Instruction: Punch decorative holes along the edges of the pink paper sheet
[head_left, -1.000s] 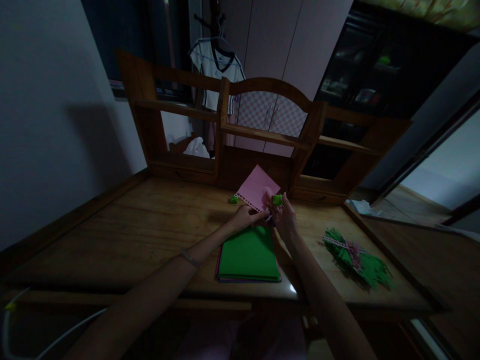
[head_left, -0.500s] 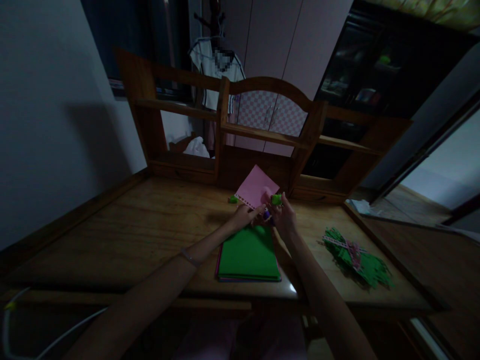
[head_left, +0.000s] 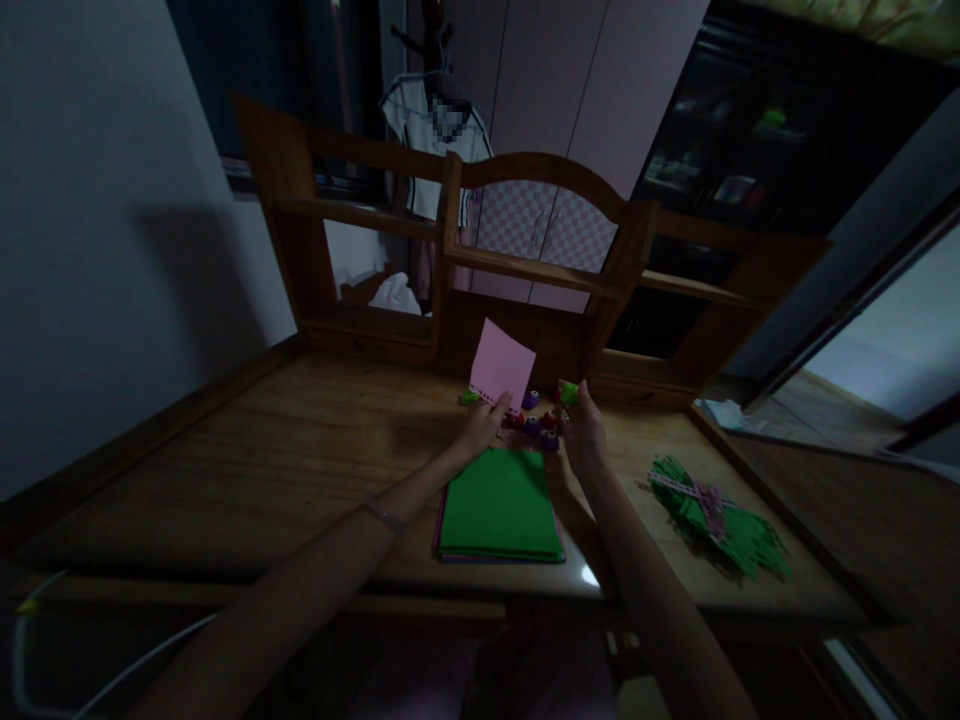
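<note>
My left hand pinches the lower edge of a pink paper sheet and holds it upright above the wooden desk. The sheet's bottom edge has a punched border. My right hand grips a small green punch, now apart from the sheet, to its right. Between my hands lie several small punches in purple and red. Another small green punch sits on the desk just left of the sheet.
A stack of green paper lies near the front edge below my hands. A heap of green and pink punched strips lies at the right. A wooden shelf unit stands along the desk's back.
My right hand pulled the green punch off the pink sheet and moved right. The left hand turned the sheet more upright, uncovering the small punches on the desk.
</note>
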